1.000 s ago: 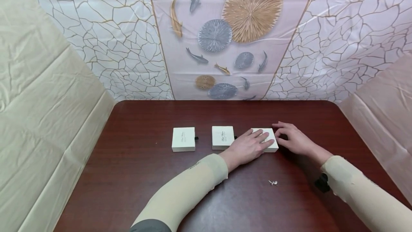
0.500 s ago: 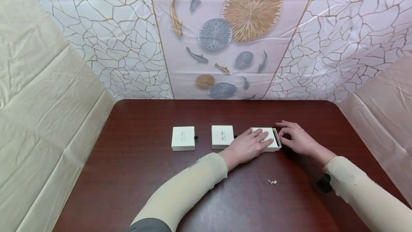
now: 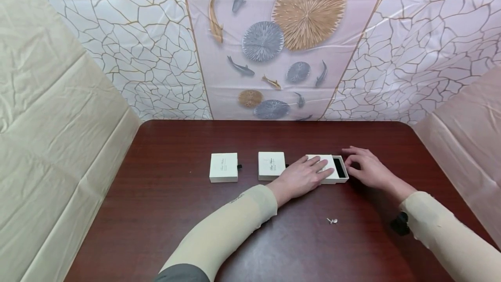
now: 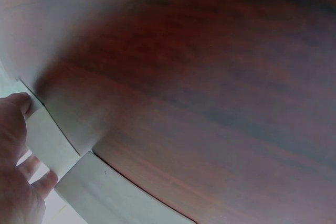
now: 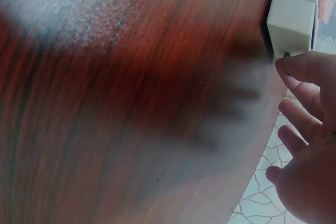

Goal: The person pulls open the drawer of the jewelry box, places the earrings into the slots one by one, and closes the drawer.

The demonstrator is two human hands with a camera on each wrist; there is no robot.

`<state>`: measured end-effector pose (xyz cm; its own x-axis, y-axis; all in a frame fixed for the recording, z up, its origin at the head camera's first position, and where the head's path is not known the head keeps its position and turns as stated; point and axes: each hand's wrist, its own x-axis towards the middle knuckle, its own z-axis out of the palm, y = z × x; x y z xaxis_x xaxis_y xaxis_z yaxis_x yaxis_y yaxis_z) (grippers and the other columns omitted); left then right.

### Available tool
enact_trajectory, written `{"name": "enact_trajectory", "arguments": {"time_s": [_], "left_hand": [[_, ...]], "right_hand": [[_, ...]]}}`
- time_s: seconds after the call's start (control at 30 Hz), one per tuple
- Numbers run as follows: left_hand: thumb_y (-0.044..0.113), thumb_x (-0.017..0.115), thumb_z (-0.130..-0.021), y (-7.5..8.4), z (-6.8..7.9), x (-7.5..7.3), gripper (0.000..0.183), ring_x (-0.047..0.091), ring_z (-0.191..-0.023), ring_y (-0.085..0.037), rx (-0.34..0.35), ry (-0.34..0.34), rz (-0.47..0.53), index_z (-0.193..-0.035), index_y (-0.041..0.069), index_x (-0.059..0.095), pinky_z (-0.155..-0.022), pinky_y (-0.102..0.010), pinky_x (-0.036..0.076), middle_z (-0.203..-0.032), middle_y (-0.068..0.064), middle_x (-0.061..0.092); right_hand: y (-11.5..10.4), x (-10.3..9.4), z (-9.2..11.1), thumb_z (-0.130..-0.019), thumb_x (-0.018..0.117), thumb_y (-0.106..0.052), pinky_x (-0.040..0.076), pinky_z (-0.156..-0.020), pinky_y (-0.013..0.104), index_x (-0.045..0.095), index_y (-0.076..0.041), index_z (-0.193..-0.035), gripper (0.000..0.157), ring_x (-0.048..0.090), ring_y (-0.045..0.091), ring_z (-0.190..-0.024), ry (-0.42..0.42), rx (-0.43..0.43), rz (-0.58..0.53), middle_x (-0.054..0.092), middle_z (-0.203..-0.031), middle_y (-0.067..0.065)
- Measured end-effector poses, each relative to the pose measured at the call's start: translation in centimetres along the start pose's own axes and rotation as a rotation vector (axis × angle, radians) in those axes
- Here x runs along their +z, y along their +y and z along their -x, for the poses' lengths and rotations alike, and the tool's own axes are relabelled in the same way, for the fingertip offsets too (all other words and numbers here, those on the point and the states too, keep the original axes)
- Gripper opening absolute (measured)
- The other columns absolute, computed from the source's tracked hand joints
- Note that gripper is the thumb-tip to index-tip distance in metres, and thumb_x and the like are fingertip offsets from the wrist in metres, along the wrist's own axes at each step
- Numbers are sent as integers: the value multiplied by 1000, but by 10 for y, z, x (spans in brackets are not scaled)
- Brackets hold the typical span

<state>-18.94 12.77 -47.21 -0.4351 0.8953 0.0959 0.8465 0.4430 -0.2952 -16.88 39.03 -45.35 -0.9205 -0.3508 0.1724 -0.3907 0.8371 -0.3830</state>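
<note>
A white box (image 3: 322,180) with a sliding drawer lies at the right of a row. My left hand (image 3: 301,177) rests flat on its sleeve, fingers spread across the top. The drawer (image 3: 345,178) sticks out on the right side, showing a black inside. At its outer end my right hand (image 3: 368,169) pinches the small dark pull tab (image 5: 286,55) between thumb and index finger, the other fingers loosely bent. A small silvery piece (image 3: 332,221) with a thin pin, perhaps an earring, lies on the table in front of the hands.
Two similar white boxes stand to the left: a middle box (image 3: 271,165) close to my left wrist and a left box (image 3: 223,167) with a black tab (image 3: 239,166). The dark red wooden table (image 3: 164,212) ends at a patterned cloth backdrop (image 3: 270,77).
The drawer has slid out to the right from the right box's sleeve, my right hand moving right with it. My left hand has stayed on the sleeve.
</note>
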Motion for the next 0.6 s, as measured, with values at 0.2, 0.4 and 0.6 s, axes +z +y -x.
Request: {"name": "enact_trajectory", "arguments": {"time_s": [0.2,0.4,0.6], "left_hand": [[41,46,-115,1,0,-1,53,42,-155,-20,2,-15,-1,-167,31,40,-123,-38,40,-168,0,45],[40,46,-115,0,0,-3,54,40,-156,-20,-2,-37,9,-168,31,38,-124,-39,39,-169,0,43],[39,47,-115,0,0,-2,53,41,-156,-20,-3,-33,12,-167,31,39,-124,-38,39,-169,0,43]], "right_hand": [[3,-3,3,-88,77,2,37,-104,72,71,-15,-82,18,48,59,-136,26,-4,18,64,-136,32],[6,-5,6,-86,76,2,35,-105,74,70,-13,-82,17,48,59,-135,37,-1,31,64,-134,33],[10,-6,8,-86,73,3,35,-105,73,69,-12,-81,17,47,60,-135,40,5,37,64,-134,34]]}}
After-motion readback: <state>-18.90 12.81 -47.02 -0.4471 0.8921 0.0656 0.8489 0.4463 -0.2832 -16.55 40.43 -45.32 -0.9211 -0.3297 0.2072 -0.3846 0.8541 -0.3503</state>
